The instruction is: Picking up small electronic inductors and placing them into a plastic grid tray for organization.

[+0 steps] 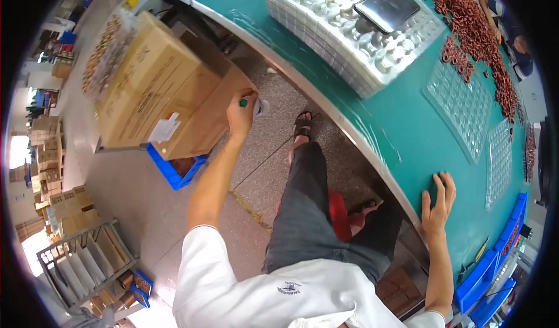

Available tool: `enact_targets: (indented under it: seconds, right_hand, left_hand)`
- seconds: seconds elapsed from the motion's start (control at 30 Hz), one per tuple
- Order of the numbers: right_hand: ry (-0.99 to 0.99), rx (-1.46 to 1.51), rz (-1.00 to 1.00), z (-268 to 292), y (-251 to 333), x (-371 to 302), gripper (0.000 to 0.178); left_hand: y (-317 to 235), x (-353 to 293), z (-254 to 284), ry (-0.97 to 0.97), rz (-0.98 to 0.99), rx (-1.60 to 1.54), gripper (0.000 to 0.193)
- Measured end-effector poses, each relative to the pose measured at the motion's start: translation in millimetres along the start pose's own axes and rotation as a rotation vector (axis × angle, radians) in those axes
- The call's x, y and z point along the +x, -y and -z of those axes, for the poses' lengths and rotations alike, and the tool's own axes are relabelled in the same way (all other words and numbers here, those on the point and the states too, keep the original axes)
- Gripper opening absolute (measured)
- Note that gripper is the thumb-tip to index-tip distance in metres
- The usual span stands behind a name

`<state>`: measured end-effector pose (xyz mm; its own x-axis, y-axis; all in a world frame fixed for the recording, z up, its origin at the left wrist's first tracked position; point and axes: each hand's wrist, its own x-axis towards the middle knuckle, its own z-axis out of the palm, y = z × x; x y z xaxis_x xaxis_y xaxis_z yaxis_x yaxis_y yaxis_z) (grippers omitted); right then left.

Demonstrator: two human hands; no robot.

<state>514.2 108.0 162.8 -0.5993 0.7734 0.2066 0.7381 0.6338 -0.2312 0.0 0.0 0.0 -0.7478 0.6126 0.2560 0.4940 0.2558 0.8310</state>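
The tabletop [402,118] is green, the rings [474,34] reddish-brown.

Dark lines of print run across the side of the large cardboard box [145,89], too blurred to read (a white label [165,128] sits there too). The white shirt [250,290] bears a small dark emblem [289,287] with lettering; the brown carton [399,291] beneath the worktop [378,118] carries dark print.
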Motion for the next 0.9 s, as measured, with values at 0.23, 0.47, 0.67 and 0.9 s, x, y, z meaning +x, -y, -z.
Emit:
enact_targets:
  seconds: [0.23, 0.47, 0.67, 0.9]
  right_hand:
    - [0.08, -0.168, -0.022, -20.5, -63.4, 61.4, 0.045]
    - [0.2, 0.008, 0.0, -74.8, -108.3, 106.1, 0.051]
    - [0.198, -0.004, -0.025, -76.5, -120.4, 108.1, 0.05]
    - [0.192, -0.015, 0.044, -76.9, -135.7, 122.9, 0.051]
  left_hand:
    - [125.7, 118.3, -363.4, 0.222, 0.073, -0.042, 0.026]
    - [-27.9, 129.8, -632.0, 0.43, -0.008, -0.411, 0.026]
    - [35.0, 87.9, -659.2, 0.508, 0.043, -0.334, 0.026]
    - [94.5, 93.1, -600.0, 0.465, 0.109, -0.179, 0.025]
